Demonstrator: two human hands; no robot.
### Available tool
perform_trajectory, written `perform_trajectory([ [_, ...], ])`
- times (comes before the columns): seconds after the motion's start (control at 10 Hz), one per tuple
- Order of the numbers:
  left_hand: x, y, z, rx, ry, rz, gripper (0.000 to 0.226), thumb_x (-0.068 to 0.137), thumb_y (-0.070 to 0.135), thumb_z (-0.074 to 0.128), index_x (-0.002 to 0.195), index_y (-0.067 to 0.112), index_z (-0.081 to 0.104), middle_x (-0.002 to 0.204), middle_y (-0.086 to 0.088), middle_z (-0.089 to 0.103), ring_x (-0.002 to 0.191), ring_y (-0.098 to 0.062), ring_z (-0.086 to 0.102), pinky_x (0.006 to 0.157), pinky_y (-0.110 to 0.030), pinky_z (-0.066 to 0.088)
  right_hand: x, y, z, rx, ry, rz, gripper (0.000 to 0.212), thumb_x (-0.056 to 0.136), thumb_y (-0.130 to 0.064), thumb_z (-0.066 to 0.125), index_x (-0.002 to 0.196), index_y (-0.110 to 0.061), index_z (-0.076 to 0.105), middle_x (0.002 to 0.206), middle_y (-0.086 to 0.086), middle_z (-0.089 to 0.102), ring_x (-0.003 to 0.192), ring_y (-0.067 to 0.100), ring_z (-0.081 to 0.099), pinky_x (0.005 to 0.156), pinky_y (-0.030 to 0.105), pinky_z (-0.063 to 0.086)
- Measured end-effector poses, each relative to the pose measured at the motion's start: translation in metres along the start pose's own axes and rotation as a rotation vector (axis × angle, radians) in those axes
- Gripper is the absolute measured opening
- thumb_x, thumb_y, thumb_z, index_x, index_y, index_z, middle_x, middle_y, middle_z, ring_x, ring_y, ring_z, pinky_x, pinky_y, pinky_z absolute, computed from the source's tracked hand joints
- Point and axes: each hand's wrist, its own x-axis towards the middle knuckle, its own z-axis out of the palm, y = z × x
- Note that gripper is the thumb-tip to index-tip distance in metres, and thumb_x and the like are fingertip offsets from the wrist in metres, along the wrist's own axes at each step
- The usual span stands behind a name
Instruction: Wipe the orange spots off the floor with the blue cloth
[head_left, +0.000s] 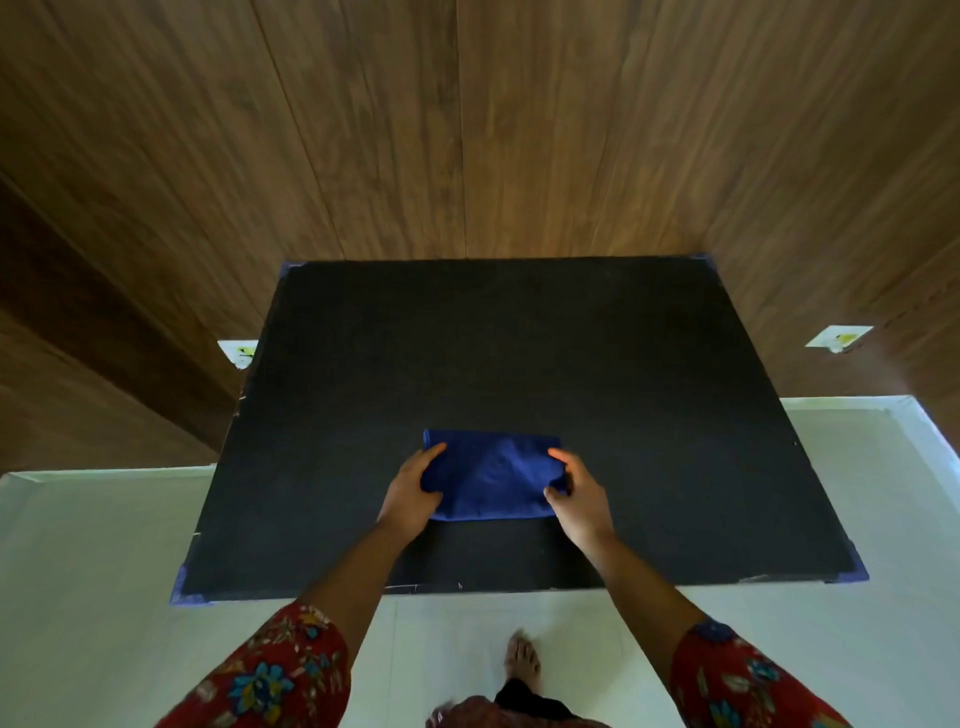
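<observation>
A folded blue cloth lies on a black table top, near its front middle. My left hand grips the cloth's left end, fingers curled over its edge. My right hand pinches the cloth's right end between thumb and fingers. No orange spots show on the white floor in this view.
A wooden panelled wall stands behind the table, with two white wall sockets low on it. My bare foot is on the floor just in front of the table's front edge.
</observation>
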Motion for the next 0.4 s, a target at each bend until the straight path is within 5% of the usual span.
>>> perform_trajectory([
  [0.3, 0.019, -0.019, 0.004, 0.289, -0.003, 0.010, 0.063, 0.085, 0.011, 0.056, 0.142, 0.031, 0.040, 0.147, -0.002, 0.042, 0.124, -0.026, 0.051, 0.101, -0.035, 0.046, 0.005, 0.001, 0.005, -0.011, 0.009, -0.054, 0.064, 0.080, 0.011, 0.048, 0.137, -0.019, 0.049, 0.146, -0.001, 0.044, 0.132, 0.019, 0.044, 0.099, 0.015, 0.031],
  [0.4, 0.015, -0.014, 0.001, 0.389, 0.047, 0.024, 0.048, 0.084, 0.023, 0.054, 0.130, 0.033, 0.046, 0.138, -0.003, 0.053, 0.109, -0.024, 0.060, 0.090, -0.034, 0.052, 0.010, 0.003, 0.003, -0.077, 0.050, -0.080, 0.064, 0.081, 0.007, 0.053, 0.139, -0.021, 0.047, 0.150, -0.001, 0.041, 0.136, 0.022, 0.040, 0.111, 0.029, 0.033],
])
